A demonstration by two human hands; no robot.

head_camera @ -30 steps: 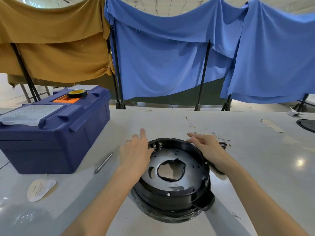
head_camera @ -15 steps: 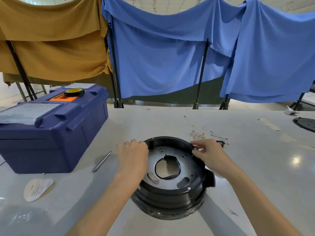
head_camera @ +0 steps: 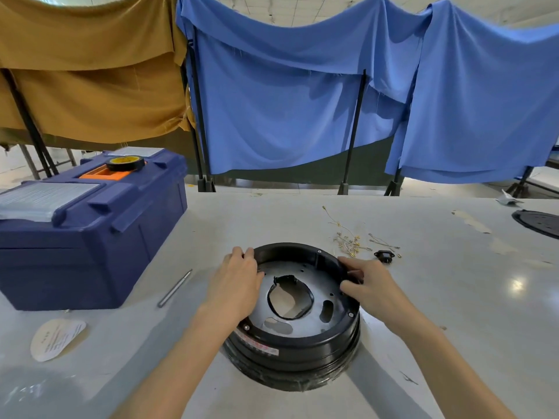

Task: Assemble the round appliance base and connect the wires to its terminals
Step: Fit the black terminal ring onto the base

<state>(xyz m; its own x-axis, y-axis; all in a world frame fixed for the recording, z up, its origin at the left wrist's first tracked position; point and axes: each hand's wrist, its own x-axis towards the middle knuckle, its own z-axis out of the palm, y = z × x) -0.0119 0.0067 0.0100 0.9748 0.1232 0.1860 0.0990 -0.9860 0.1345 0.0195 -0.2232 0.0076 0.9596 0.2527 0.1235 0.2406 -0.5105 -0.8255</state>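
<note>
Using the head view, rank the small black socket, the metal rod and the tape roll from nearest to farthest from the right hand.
From the right hand:
1. Small black socket, on the table just beyond it.
2. Metal rod, left of the round base.
3. Tape roll, on the blue toolbox at far left.

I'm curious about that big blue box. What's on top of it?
A black roll of tape with a yellow middle sits on an orange patch on the blue box. Its shut lid hides whatever is inside.
</note>
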